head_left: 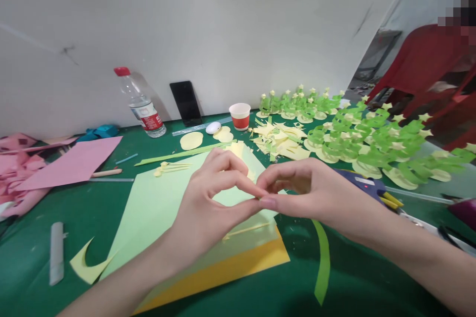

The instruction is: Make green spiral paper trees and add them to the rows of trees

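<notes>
While my left hand (208, 203) and right hand (316, 190) pinch tip-to-tip for fine work over the light green paper sheet (156, 208), anything gripped is hidden.

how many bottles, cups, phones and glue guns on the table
bottle: 1
cup: 1
phone: 1
glue gun: 1
total: 4

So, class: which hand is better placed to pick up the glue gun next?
Probably the right hand: the glue gun lies right beside its wrist; the left hand is farther off.
</notes>
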A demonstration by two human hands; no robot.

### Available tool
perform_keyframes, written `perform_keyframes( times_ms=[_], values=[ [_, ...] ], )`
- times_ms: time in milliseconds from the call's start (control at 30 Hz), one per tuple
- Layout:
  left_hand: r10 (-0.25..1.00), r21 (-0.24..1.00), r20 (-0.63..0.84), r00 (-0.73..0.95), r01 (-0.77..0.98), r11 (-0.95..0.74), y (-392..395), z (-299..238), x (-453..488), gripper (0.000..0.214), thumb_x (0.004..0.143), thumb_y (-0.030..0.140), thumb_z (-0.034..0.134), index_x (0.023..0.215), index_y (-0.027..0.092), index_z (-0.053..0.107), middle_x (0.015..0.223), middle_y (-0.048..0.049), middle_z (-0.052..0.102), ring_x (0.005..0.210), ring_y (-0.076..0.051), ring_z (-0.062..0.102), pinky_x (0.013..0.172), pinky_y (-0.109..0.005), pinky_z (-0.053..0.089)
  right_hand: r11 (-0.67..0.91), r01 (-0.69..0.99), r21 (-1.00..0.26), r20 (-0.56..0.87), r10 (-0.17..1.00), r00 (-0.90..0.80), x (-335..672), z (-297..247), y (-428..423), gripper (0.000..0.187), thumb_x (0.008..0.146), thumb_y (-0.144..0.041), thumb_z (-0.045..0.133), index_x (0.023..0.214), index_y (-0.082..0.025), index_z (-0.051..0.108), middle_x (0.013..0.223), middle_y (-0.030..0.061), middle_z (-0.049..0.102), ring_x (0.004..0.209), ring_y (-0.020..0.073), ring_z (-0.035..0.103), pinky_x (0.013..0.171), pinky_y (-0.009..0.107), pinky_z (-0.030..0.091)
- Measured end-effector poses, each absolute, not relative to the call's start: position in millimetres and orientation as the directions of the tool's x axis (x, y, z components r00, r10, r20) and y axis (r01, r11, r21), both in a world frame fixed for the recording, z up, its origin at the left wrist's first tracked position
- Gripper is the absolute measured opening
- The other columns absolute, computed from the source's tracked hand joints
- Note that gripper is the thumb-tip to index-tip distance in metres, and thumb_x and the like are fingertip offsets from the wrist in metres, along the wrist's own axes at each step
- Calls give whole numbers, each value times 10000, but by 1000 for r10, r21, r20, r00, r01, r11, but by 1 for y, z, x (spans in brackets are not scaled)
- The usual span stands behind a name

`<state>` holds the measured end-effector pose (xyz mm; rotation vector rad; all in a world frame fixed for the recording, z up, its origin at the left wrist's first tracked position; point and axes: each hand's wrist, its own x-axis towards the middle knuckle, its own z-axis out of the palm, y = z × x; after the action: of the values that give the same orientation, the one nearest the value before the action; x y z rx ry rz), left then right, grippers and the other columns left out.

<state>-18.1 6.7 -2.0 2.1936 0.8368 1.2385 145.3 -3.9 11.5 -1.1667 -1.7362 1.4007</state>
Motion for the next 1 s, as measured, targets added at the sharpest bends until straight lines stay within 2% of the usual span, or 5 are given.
perform_keyframes(
  times_ms=[167,367,667,833,1000],
  values=[
    [668,592,580,466,321,-739,8,-1,-20,80,713,176,670,655,231,671,622,22,464,660,-128,434,567,-242,387,39,258,-965,-86,887,-453,146,12,-3,112,693,-272,604,697,-161,617,707,-2,607,670,104,520,630,222,408],
    [579,578,480,659,259,-774,13,1,-22,152,760,124,608,737,247,694,631,14,515,661,-132,435,579,-244,394,-98,300,-949,-246,826,-507,150,14,-1,139,682,-291,624,706,-154,616,673,-17,577,625,82,476,571,207,364],
    [749,684,400,528,373,-627,9,2,-16,258,698,249,673,489,187,535,553,35,468,607,-123,453,530,-241,385,-115,263,-958,-241,818,-523,145,7,0,161,670,-301,641,711,-146,630,677,-18,571,619,77,451,575,217,352],
    [753,666,443,487,384,-639,9,0,-14,267,718,272,658,507,181,522,561,31,467,614,-123,458,556,-248,398,-126,243,-962,-238,824,-514,148,6,1,169,692,-318,630,721,-152,643,676,-21,580,614,71,465,581,212,359],
    [754,681,503,422,343,-647,12,2,-19,21,692,216,684,697,229,669,683,9,574,676,-137,527,622,-264,444,-73,274,-959,-193,875,-444,159,14,4,87,682,-287,650,727,-215,667,732,-32,641,697,90,547,643,204,406]
  ],
)
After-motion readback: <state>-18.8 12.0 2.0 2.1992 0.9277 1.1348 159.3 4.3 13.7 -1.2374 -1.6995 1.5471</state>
